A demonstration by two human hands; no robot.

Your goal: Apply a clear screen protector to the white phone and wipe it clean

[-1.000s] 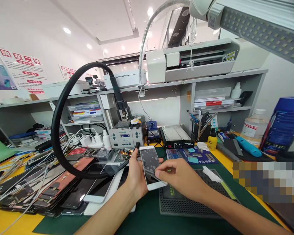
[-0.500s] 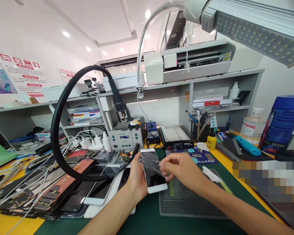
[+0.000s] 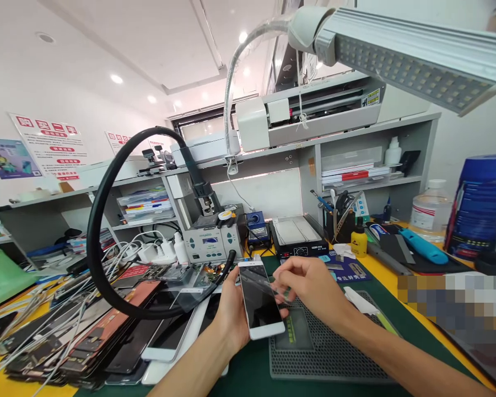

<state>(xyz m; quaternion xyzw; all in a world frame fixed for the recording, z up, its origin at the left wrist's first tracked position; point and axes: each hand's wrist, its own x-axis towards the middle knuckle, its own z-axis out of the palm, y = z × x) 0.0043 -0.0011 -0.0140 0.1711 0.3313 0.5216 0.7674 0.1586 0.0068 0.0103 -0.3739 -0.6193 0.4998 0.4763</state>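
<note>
A white-framed smartphone (image 3: 259,300) with a dark, glossy screen rests tilted in my left hand (image 3: 230,315), whose thumb lies along its left edge while fingertips show at the right edge. Just right of the phone, my right hand (image 3: 310,285) is closed in a pinch. A thin clear film (image 3: 284,294) shows below its fingertips, close to the phone's right edge; whether it still touches the screen I cannot tell. Beneath both hands lies a dark ridged work mat (image 3: 326,353).
To the left are a stack of phone parts (image 3: 128,309), a second white phone (image 3: 169,331) and loose white cables. A black hose (image 3: 93,237) loops from the hot-air station (image 3: 209,241). A heating plate (image 3: 296,234), a yellow bottle (image 3: 359,241) and a white-and-green brush-like tool (image 3: 361,302) stand or lie rightward.
The clear film that stretched across the screen, with pale blotches beneath it, has come away toward my right hand. The screen now looks dark and even. The view has shifted slightly.
</note>
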